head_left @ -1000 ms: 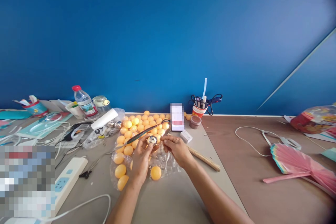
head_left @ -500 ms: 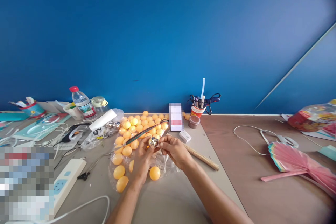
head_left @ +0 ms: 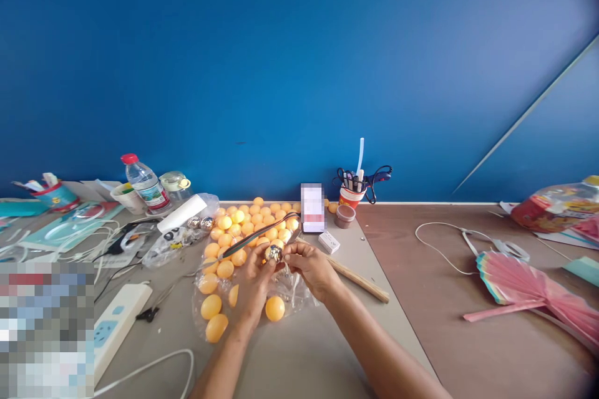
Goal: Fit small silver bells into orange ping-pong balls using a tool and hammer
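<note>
My left hand [head_left: 251,280] is closed around a small shiny silver-covered ball [head_left: 273,253], held up at the fingertips. My right hand [head_left: 309,267] pinches at the right side of that ball, fingers pressed together. A thin dark strip [head_left: 255,237] curves from the hands up toward the phone. Under and behind both hands lie several orange ping-pong balls [head_left: 243,224] on a clear plastic bag [head_left: 285,290]. Two more silver balls [head_left: 200,222] rest to the left of the pile.
A phone [head_left: 312,207] stands against the blue wall, beside a cup of pens and scissors [head_left: 352,190]. A wooden stick [head_left: 360,278], a white power strip [head_left: 119,318], cables, a water bottle [head_left: 145,184] and a pink paper fan [head_left: 528,287] lie around.
Both hands stay on the silver ball with only small finger shifts. The view has drifted slightly, so the objects sit a little further left.
</note>
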{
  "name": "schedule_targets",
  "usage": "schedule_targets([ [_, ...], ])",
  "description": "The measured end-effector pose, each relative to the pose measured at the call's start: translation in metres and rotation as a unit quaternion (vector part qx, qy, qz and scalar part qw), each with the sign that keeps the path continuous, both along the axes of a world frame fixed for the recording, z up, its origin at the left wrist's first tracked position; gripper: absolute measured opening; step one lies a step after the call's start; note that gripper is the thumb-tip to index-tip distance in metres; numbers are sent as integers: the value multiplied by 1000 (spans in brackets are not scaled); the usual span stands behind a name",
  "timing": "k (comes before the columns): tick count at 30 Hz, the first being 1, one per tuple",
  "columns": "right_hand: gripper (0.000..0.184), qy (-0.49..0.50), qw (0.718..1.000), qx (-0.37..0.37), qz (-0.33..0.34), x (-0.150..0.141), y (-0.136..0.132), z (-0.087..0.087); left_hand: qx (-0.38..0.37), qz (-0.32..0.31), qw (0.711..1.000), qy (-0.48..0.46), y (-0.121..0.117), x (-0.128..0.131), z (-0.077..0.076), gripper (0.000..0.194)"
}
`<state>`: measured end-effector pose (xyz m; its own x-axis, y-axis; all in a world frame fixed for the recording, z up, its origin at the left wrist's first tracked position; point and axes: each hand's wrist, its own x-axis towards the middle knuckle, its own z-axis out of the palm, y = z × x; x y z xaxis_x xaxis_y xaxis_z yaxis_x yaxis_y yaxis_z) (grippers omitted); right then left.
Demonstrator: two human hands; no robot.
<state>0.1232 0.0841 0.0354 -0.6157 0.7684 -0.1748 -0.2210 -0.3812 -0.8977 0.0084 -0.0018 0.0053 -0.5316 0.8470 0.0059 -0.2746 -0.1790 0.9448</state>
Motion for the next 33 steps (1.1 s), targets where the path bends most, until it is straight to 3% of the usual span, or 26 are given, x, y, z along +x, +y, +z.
schedule_targets([
  [5,14,-34,999,24,3,-2,-1,-4,3,-6,1000,0,0,0,-1,53],
  [20,28,-33,999,-15,32,1,1,-5,-20,9,993,120,-3,-5,-10,49],
  [33,34,-59,995,-38,77,6,3,4,-25,0,994,102,-4,1,2,50],
])
